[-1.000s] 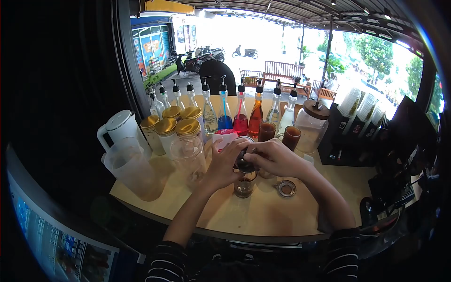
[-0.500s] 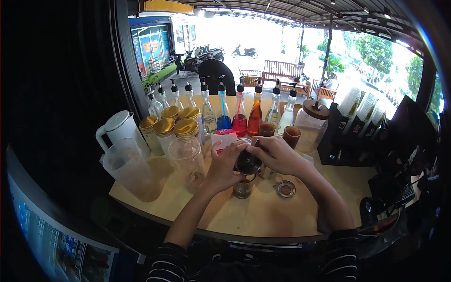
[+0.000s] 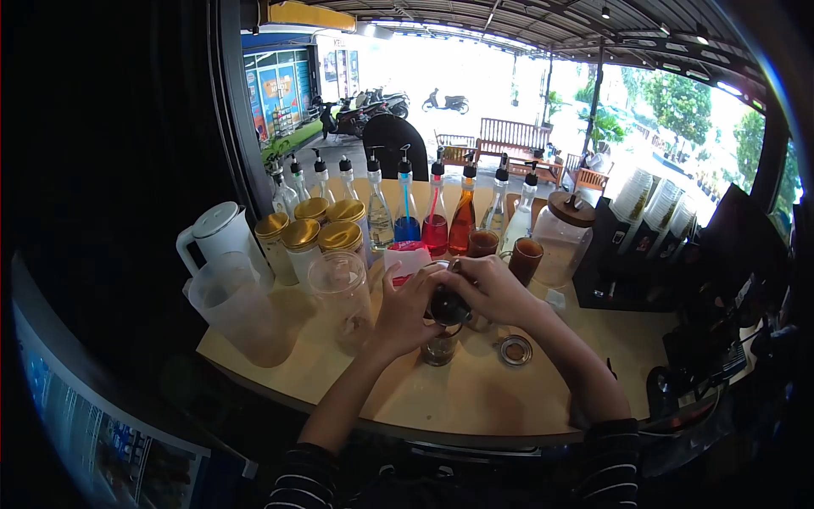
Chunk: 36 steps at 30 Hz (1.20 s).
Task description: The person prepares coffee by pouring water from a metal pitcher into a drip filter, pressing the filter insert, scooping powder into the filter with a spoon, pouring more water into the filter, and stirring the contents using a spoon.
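Both my hands meet over the middle of the counter (image 3: 475, 403), around a dark round vessel (image 3: 449, 307) tilted toward me. My left hand (image 3: 405, 310) wraps its left side, fingers closed. From the right, my right hand (image 3: 496, 293) grips its upper part with bent fingers. Directly below stands a small clear glass (image 3: 438, 348) with some brownish contents; its rim is partly hidden by my left hand and the vessel. A round metal lid-like piece (image 3: 515, 349) lies to the right. Two glass mugs of brown drink, one nearer (image 3: 526, 259) and one farther (image 3: 483, 246), stand behind my right hand.
On the left are a white pitcher (image 3: 222, 233), a clear plastic jug (image 3: 229, 297), a clear canister (image 3: 339, 293) and gold-lidded jars (image 3: 342, 235). Pump bottles (image 3: 434, 225) line the back. A wooden-lidded jar (image 3: 564, 242) and a black cup holder (image 3: 627, 263) stand right.
The view has shifted slightly. The vessel sits a little lower over the small glass, and my right hand has shifted slightly on it. Both hands keep hold.
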Tool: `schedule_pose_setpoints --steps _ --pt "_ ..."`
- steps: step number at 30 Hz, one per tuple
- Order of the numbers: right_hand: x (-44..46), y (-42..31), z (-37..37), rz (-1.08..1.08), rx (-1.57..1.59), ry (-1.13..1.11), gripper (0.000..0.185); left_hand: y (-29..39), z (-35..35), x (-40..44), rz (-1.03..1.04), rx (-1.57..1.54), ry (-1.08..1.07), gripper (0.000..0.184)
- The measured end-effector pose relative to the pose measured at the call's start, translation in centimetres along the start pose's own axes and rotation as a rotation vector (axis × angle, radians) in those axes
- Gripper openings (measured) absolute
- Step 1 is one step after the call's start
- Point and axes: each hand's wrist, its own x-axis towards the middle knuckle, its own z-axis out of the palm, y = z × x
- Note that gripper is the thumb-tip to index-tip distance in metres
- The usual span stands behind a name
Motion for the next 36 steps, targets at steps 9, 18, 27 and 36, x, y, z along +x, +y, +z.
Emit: schedule_pose_setpoints --steps 9,18,27,36 --pt "-0.7 -0.1 0.8 -0.04 -0.001 0.115 0.03 0.3 -0.2 -0.3 0.008 0.017 0.013 0.076" --pt "-1.4 -0.8 0.5 0.068 0.03 0.211 0.025 0.7 -0.1 -0.3 -0.006 -0.009 0.011 0.079" --pt "-1.9 -0.7 0.5 0.265 0.069 0.209 0.029 1.0 -0.4 -0.5 -0.027 -0.017 0.033 0.078" --pt "-3.9 0.6 -0.9 0.287 0.542 0.405 0.029 0.7 -0.4 -0.1 -0.119 -0.058 0.044 0.075"
